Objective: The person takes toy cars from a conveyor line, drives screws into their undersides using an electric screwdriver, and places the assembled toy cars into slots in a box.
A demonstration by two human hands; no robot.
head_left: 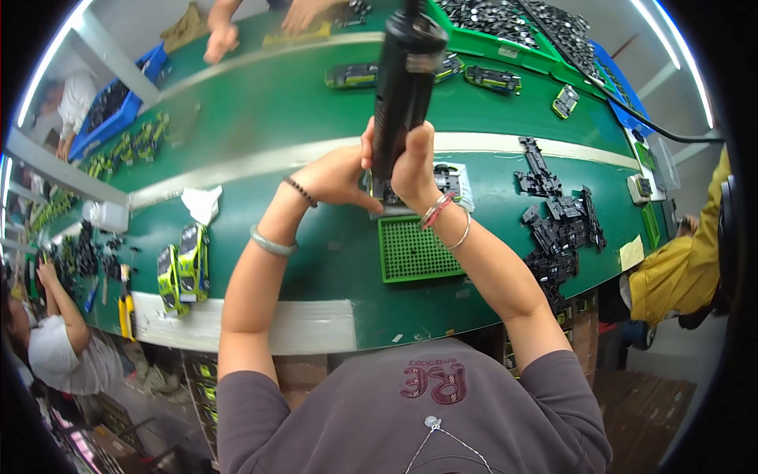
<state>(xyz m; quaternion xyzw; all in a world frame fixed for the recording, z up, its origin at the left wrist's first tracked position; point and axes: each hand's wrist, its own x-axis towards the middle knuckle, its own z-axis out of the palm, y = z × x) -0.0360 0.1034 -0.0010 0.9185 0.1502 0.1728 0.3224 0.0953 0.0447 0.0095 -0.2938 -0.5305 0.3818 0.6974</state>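
My right hand (414, 170) is wrapped round a black electric screwdriver (404, 95), held upright with its lower end over the work. Beneath it lies a toy car (448, 183), its black underside up, partly hidden by my hands, with a pale holder (467, 193) showing at its right. From the left, my left hand (341, 178) grips the car's near side; the thumb shows and the other fingers are partly hidden. Just in front sits a green perforated basket (382, 254) with a few tiny parts in it.
Black chassis parts (557, 221) lie in a pile on the right. Two green toy car bodies (192, 265) and yellow-handled pliers (126, 304) are at the left. Upturned cars (493, 79) lie on the far belt, below a green bin (505, 52). Other people's hands (223, 41) work across the table.
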